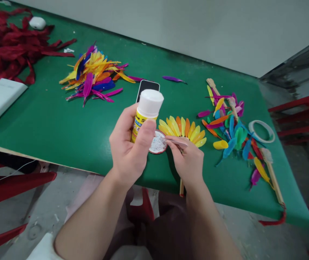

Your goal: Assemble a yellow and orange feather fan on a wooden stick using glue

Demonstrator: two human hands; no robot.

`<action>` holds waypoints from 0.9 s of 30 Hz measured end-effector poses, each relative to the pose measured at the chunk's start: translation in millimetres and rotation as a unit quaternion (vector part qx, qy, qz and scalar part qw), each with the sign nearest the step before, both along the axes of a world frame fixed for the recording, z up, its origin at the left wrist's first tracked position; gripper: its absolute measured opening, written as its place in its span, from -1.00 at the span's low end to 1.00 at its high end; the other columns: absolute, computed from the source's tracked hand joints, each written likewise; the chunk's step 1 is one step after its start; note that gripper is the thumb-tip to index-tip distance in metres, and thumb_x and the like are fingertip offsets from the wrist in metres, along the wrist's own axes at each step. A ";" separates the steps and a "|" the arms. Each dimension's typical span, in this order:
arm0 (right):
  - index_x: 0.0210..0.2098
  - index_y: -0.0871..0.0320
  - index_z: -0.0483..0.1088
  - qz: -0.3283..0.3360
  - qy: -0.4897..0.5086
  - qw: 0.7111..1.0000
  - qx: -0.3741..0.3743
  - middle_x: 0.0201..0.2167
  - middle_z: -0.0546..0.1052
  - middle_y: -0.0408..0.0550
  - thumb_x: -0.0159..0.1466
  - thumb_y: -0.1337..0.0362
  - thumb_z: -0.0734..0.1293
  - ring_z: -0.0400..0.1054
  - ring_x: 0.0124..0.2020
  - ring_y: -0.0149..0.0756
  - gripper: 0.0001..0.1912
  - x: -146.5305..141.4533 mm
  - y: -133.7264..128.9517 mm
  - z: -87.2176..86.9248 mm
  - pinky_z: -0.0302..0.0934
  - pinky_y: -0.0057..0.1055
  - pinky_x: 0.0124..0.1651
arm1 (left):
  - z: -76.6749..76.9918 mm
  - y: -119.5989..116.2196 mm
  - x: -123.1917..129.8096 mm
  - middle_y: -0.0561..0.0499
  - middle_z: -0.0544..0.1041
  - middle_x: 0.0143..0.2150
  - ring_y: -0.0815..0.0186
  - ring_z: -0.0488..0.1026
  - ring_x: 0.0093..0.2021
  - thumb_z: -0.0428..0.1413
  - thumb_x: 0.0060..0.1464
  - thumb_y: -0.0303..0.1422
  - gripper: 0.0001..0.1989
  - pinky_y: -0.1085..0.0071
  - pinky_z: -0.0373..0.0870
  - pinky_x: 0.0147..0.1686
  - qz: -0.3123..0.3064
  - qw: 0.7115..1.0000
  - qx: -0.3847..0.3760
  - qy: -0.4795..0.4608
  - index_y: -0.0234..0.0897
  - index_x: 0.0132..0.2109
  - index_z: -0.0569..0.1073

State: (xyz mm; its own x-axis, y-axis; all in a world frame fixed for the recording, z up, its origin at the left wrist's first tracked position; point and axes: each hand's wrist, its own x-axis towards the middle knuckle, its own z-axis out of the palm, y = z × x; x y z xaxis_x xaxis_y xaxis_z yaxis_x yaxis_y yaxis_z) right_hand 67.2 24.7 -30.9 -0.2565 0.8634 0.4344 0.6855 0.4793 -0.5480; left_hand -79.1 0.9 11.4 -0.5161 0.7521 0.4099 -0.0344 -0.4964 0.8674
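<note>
My left hand (128,148) is wrapped round a yellow-labelled glue stick (140,122), its white end upward. In my right hand (188,159) are slim tweezers (176,142), pinched between the fingers. Their tips reach a small round piece (157,143) with a speckled white face and a red rim, partly hidden by my left thumb. Just behind my right hand, yellow and orange feathers (183,126) spread in a fan. A wooden stick (181,187) shows below it, near the table's front edge; whether it joins the fan is hidden by my hand.
On the green table (62,133), a heap of bright feathers (97,74) lies behind left, near dark red fabric strips (8,47) and a white power bank (1,101). A phone (148,86) lies behind the glue. Rightward are loose feathers (232,133), a yellow cap (220,144) and a tape roll (262,131).
</note>
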 end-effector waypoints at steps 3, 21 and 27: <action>-0.32 0.08 0.49 0.001 0.006 1.000 -0.003 -0.31 0.60 -0.13 0.22 0.33 0.28 0.48 -0.26 -0.28 -0.86 -0.4 -0.3 0.6 0.37 -0.31 -0.15 | 0.0 -0.2 -0.5 0.05 0.37 -0.47 0.40 0.32 -0.52 0.05 0.10 -0.14 -0.73 0.42 0.32 -0.53 -0.001 1.000 0.003 0.004 -0.18 -0.14 0.46; -0.31 0.07 0.50 -0.005 0.014 1.000 -0.020 -0.30 0.60 -0.14 0.21 0.34 0.27 0.48 -0.25 -0.29 -0.84 -1.9 -0.7 0.5 0.36 -0.31 -0.14 | -3.5 3.3 -0.6 0.07 0.40 -0.47 0.43 0.31 -0.54 0.05 0.10 -0.14 -0.73 0.45 0.31 -0.57 0.007 0.999 0.030 0.008 -0.18 -0.15 0.46; -0.31 0.05 0.50 -0.005 0.017 1.000 -0.024 -0.30 0.60 -0.15 0.21 0.33 0.27 0.48 -0.26 -0.28 -0.84 -1.6 -0.6 1.2 0.36 -0.30 -0.14 | 0.0 -0.2 -0.4 0.06 0.38 -0.47 0.39 0.33 -0.52 0.05 0.09 -0.12 -0.73 0.41 0.30 -0.54 -0.001 1.000 -0.001 0.003 -0.14 -0.15 0.45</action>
State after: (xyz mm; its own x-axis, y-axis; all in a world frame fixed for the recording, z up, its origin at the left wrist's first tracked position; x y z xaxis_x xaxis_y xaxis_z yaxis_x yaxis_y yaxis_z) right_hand 65.6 24.1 -29.8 -0.2335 0.8857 0.4012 0.6711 0.4454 -0.5926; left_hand -79.5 0.7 11.4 -0.5112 0.7543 0.4119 -0.0300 -0.4947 0.8686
